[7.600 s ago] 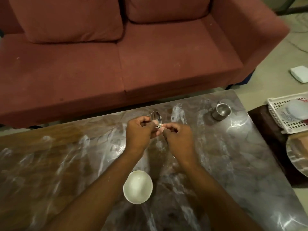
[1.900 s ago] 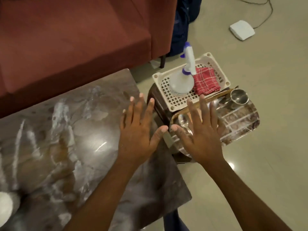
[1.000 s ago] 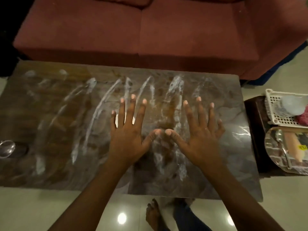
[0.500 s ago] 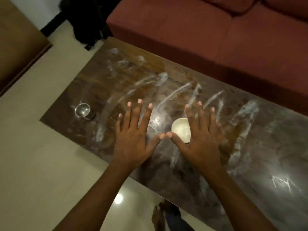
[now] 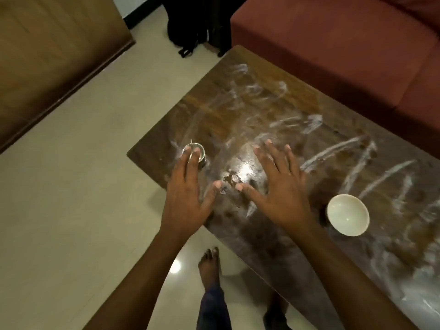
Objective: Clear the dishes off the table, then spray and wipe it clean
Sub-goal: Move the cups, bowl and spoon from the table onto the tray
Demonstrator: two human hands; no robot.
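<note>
A small steel cup [image 5: 199, 151] stands near the left corner of the dark, white-smeared table [image 5: 273, 110]. My left hand [image 5: 187, 191] hovers flat with fingers apart, its fingertips overlapping the cup and hiding part of its rim. My right hand [image 5: 277, 184] is spread out above the table's middle, holding nothing. A white bowl [image 5: 348, 217] sits upright on the table just right of my right wrist.
A red sofa [image 5: 345, 48] runs along the table's far side. A dark bag [image 5: 188, 25] lies on the floor past the table's left end, beside a wooden panel [image 5: 47, 55]. My bare foot [image 5: 209, 263] stands on the tiled floor by the near edge.
The view has swung left, so the steel cup now lies under my left fingertips and the white bowl has shifted to the right of my right hand. Both hands stay spread.
</note>
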